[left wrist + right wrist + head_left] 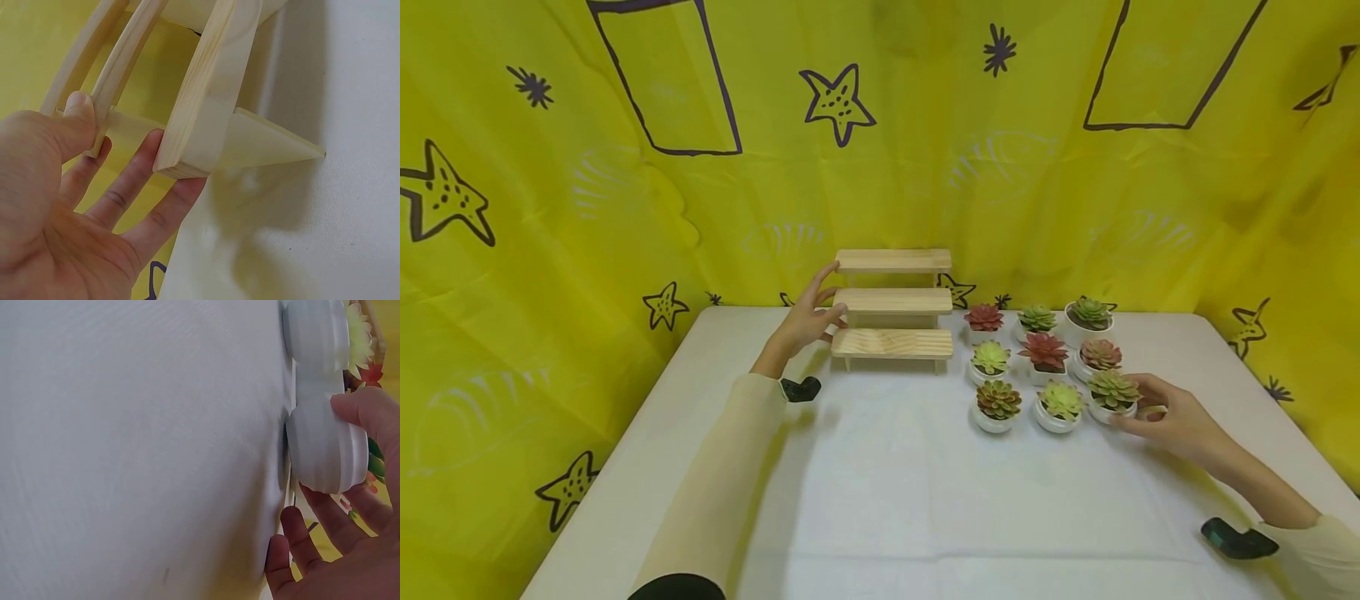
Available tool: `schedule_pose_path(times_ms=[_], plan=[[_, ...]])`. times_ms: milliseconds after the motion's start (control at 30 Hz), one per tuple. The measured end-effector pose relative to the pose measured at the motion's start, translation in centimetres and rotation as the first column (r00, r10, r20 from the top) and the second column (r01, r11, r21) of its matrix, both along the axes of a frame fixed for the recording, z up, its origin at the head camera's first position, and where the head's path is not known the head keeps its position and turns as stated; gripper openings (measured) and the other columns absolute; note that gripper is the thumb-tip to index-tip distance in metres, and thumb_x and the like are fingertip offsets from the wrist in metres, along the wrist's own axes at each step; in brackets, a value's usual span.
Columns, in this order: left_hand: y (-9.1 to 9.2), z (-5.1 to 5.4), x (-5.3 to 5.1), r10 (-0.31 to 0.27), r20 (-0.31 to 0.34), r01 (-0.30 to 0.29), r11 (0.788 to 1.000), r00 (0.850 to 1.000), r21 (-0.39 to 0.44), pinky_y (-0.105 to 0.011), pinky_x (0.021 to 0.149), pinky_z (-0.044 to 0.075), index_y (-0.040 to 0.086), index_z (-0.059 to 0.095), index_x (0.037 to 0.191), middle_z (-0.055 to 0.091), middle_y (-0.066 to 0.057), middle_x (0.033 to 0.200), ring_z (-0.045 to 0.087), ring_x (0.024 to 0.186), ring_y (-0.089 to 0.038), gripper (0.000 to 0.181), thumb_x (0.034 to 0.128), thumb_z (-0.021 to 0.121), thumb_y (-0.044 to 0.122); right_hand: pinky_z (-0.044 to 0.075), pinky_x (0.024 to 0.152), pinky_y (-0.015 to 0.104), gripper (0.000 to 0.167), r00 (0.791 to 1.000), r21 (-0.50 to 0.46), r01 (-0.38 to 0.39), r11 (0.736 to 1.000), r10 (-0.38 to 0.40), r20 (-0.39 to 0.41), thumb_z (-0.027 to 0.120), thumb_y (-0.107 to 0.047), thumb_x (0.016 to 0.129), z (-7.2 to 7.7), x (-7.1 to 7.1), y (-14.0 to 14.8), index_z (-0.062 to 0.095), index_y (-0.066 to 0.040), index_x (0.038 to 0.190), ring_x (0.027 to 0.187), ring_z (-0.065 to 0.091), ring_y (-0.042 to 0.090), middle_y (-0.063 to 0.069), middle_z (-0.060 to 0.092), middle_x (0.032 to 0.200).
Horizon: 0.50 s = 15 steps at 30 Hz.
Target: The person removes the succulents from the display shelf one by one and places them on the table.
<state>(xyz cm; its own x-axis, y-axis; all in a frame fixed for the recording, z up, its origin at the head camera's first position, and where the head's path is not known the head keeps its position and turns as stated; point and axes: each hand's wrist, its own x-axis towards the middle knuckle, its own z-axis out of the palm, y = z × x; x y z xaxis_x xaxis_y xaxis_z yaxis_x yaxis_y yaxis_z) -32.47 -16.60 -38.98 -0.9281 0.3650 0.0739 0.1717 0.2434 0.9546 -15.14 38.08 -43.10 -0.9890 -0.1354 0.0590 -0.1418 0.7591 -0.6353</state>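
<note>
A three-tier wooden display stand (892, 300) stands at the back of the table. My left hand (805, 321) grips its left end. In the left wrist view the thumb (78, 115) presses on one shelf board, and the fingertips reach against the ends of the boards (203, 119). At the right, my right hand (1176, 417) holds a green potted succulent (1112, 392), thumb and fingers on either side. The right wrist view shows its white round pot (325, 447) standing at the table surface between thumb and fingers; its leaves are mostly hidden there.
Several other potted succulents stand close together right of the stand, among them a red one (1043, 352), a light green one (1060, 402) and a green-red one (997, 402). A white cloth (925, 492) covers the table. A yellow patterned curtain (880, 192) hangs behind.
</note>
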Motion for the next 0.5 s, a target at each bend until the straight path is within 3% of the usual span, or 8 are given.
schedule_pose_path(times_ms=[267, 500], plan=[[-0.02, 0.21, 0.21, -0.001, 0.02, 0.001, 1.0, 1.0, 0.016, -0.046, 0.072, 0.059, 0.05, 0.019, 0.16, 0.021, -0.019, 0.168, 0.063, 0.113, -0.05, 0.075, 0.1061, 0.058, 0.017, 0.051, 0.075, 0.021, 0.07, 0.997, -0.007, -0.002, 1.0, 0.003, 0.074, 0.079, -0.027, 0.093, -0.08, 0.05, 0.53, 0.045, 0.005, 0.145, 0.098, 0.056, 0.007, 0.029, 0.06, 0.13], [0.04, 0.32, 0.35, -0.014, 0.031, 0.014, 1.0, 0.999, 0.026, -0.046, 0.072, 0.059, 0.051, 0.018, 0.16, 0.019, -0.019, 0.168, 0.063, 0.109, -0.046, 0.075, 0.107, 0.057, 0.017, 0.05, 0.076, 0.019, 0.069, 0.996, -0.04, -0.008, 0.999, 0.012, 0.084, 0.078, -0.026, 0.094, -0.27, 0.14, 0.81, 0.045, 0.006, 0.145, 0.095, 0.054, -0.006, 0.03, 0.059, 0.132]])
